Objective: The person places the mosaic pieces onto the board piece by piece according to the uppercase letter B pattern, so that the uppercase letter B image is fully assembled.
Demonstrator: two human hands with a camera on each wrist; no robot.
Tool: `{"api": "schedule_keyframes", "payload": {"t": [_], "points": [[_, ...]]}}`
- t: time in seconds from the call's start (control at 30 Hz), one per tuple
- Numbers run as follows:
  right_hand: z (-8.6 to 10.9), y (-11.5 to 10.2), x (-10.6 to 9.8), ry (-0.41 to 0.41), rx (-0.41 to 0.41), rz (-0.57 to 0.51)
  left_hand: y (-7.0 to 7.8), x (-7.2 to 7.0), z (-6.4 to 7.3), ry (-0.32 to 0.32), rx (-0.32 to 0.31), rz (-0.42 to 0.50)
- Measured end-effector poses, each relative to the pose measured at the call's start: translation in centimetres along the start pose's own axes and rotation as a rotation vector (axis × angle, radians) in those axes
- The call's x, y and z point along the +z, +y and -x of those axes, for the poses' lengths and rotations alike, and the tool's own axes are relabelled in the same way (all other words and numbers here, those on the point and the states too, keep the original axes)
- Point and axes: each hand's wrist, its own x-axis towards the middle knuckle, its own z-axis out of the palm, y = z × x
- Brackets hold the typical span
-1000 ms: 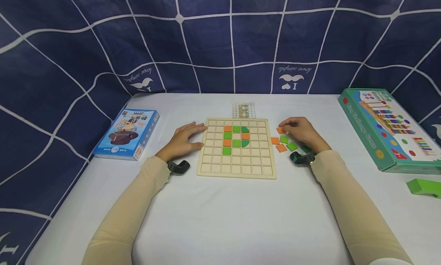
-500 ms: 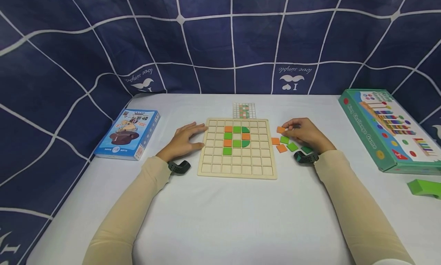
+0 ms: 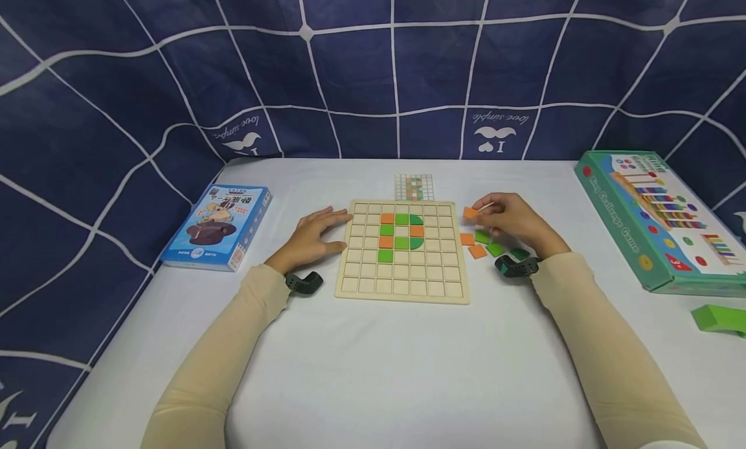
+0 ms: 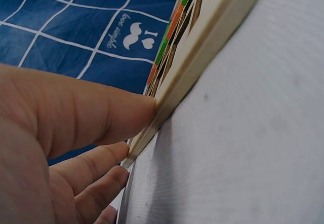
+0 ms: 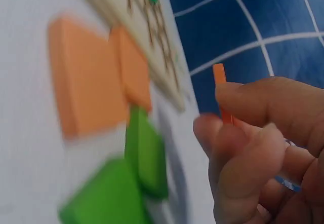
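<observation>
My right hand (image 3: pixel 515 221) pinches an orange square tile (image 5: pixel 219 74) between thumb and fingers, just right of the wooden grid board (image 3: pixel 402 287). Below that hand lie loose tiles: two orange ones, among them an orange tile (image 3: pixel 477 251), and green ones such as a green tile (image 3: pixel 495 249). On the board, orange, green and dark green rounded tiles form a P-like figure. My left hand (image 3: pixel 311 240) has its fingers extended, with thumb and fingertips touching the board's left edge, as the left wrist view also shows.
Behind the board lies a small pattern card (image 3: pixel 414 187) with a printed coloured grid. A blue game box (image 3: pixel 215 225) stands at the left, a large green game box (image 3: pixel 664 222) at the right. In front of the latter is a green block (image 3: pixel 719 318).
My right hand has picked up the far orange tile from the table and moved slightly up and toward the board with it. The left hand stays in place.
</observation>
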Motion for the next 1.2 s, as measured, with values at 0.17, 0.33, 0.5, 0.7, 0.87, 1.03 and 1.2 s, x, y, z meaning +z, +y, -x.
{"api": "schedule_keyframes", "payload": {"t": [0.17, 0.33, 0.5, 0.7, 0.87, 1.03, 1.2], "points": [[0.1, -1.3, 1.3, -0.020, -0.001, -0.186, 0.0, 0.0, 0.1, 0.000, -0.003, 0.002], [0.0, -2.4, 2.8, -0.047, 0.038, -0.387, 0.0, 0.0, 0.1, 0.001, -0.002, 0.003], [0.3, -3.5, 4.5, -0.088, 0.051, -0.499, 0.1, -0.1, 0.1, -0.002, -0.005, 0.001], [0.8, -4.4, 6.9, -0.115, 0.005, -0.630, 0.0, -0.1, 0.1, -0.002, -0.012, -0.002], [1.2, -4.8, 9.0, -0.126, -0.015, -0.649, 0.0, -0.1, 0.0, -0.002, -0.019, -0.004], [1.5, -4.7, 10.7, -0.111, -0.040, -0.654, 0.0, -0.1, 0.0, -0.003, -0.022, -0.002], [1.6, -4.0, 11.6, -0.114, -0.092, -0.627, 0.0, -0.1, -0.1, -0.005, -0.024, -0.002]]}}
